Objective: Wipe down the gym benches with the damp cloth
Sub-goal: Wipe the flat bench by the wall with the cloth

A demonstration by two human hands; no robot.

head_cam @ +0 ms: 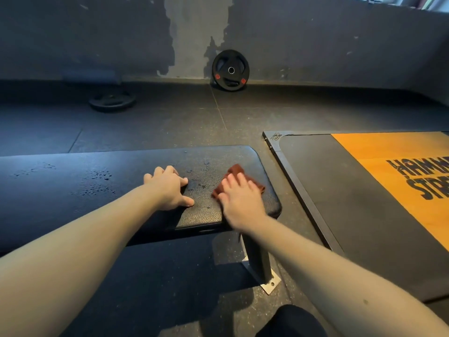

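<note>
Head view, the only one I have: wiping is the step in hand, I judge, at the end of the desk point(73, 171), a black padded gym bench. My right grip point(239, 198) lies released, fingers spread flat, pressing the rust-brown cloth point(235, 170) onto the pad, at 3 o'clock from the left grip; it is slightly blurred. My left grip point(170, 188) is also released, fingertips propped on the pad, holding nothing.

Water droplets point(99, 177) bead on the pad toward 9 o'clock, so I reckon most of its length is unwiped. The next move calls for sweeping the cloth that way with even pressure, with the left grip lifted out of its path.

The pad is pebbled leatherette on a steel leg point(257, 261) standing on a speckled rubber floor point(145, 127). At 3 o'clock lies an orange lifting platform point(379, 147). At 12 a weight plate point(230, 70) leans on the peeling grey wall point(315, 40), and a second plate point(112, 101) lies flat at 10.
</note>
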